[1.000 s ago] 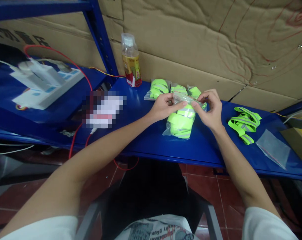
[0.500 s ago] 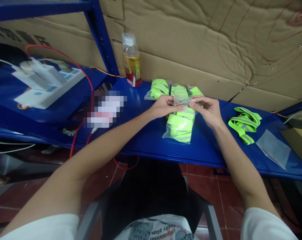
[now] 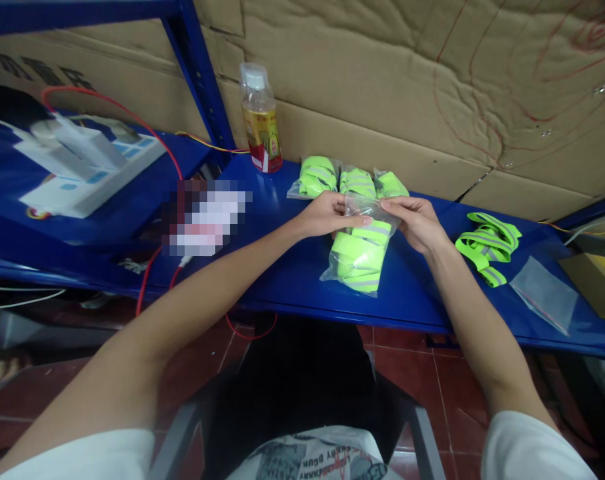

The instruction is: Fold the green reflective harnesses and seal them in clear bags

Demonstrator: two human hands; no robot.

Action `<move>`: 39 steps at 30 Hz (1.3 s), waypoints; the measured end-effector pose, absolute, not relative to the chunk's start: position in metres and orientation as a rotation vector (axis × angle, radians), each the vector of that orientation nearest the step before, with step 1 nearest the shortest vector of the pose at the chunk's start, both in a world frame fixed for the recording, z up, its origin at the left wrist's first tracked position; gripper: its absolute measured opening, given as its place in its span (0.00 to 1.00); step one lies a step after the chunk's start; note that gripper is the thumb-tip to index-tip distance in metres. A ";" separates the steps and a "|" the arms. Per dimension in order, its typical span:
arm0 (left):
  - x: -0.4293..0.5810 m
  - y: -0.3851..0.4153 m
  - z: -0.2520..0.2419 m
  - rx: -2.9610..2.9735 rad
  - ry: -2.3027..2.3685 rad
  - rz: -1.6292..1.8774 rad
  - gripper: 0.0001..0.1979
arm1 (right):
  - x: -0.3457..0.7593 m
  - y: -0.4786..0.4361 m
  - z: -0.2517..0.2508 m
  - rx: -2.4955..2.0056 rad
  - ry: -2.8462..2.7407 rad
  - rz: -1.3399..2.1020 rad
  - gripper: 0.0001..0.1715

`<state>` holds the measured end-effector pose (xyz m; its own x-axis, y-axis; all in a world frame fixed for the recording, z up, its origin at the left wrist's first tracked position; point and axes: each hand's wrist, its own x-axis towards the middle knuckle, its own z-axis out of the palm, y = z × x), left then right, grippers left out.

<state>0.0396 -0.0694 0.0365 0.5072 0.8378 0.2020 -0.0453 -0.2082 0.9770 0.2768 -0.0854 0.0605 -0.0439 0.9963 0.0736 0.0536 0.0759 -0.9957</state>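
Note:
A clear plastic bag (image 3: 359, 257) hangs over the blue table, holding a folded neon-yellow strap with silver reflective stripes. My left hand (image 3: 327, 215) pinches the upper left of this bag, thumb lying across its front. At the bag's top right corner, my right hand (image 3: 415, 219) grips the edge between thumb and fingers. Just behind my hands lie three more bagged straps: one on the left (image 3: 318, 177), one in the middle (image 3: 357, 181) and one on the right (image 3: 391, 184). To the right rests a loose neon strap (image 3: 489, 245), loosely bunched, beside a flat clear bag (image 3: 545, 293).
A drink bottle (image 3: 262, 127) stands against the cardboard wall (image 3: 357, 80). Left are a white power strip (image 3: 89, 180), a red cable (image 3: 175, 160) and a blurred-out item (image 3: 205, 220). An open cardboard box (image 3: 595, 283) sits at far right. Another person's hand (image 3: 2, 367) shows lower left.
My right hand has shifted slightly right along the bag's top edge, its thumb now at the corner. The bag's lower end has dropped a little toward me.

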 end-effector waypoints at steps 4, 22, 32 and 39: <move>0.040 -0.067 0.035 1.499 0.946 1.031 0.20 | 0.281 -0.084 0.058 -1.232 -1.331 1.081 0.23; 0.048 -0.072 0.042 1.197 0.898 1.035 0.10 | 0.279 -0.087 0.055 -1.273 -1.653 1.154 0.26; 0.054 -0.080 0.041 1.215 1.007 0.964 0.04 | 0.273 -0.088 0.050 -1.209 -1.812 0.949 0.23; 0.052 -0.078 0.039 1.219 0.983 0.954 0.05 | 0.272 -0.088 0.049 -1.156 -1.818 0.918 0.26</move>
<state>0.0522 -0.0781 0.0393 0.2967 0.9515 -0.0817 -0.0532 0.1019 0.9934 0.2719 -0.0884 0.0488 -0.2835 0.9313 0.2288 0.3692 0.3262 -0.8702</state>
